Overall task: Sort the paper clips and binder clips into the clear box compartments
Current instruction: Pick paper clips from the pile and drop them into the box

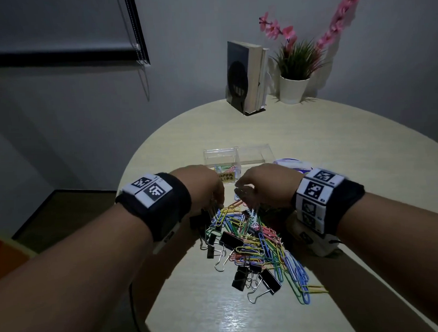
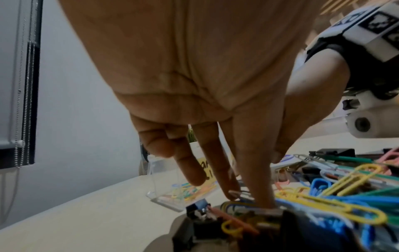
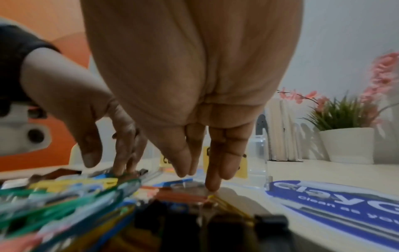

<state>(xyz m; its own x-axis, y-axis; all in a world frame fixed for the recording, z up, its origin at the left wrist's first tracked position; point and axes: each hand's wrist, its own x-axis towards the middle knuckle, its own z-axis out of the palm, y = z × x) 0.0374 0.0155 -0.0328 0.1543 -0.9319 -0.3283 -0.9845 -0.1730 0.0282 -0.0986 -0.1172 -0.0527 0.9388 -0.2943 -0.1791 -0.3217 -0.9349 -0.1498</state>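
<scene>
Wire paper clips [image 1: 255,241], clear plastic box [image 1: 237,156]

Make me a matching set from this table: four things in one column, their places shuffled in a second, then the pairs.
Things
1. clear box
2. potted plant
3. books
4. pile of clips

Places
A. far edge of the table, in a black stand
B. under both hands
C. just beyond the hands, a few paper clips inside
D. far right, white pot

Pairs: 1-C, 2-D, 3-A, 4-B
</scene>
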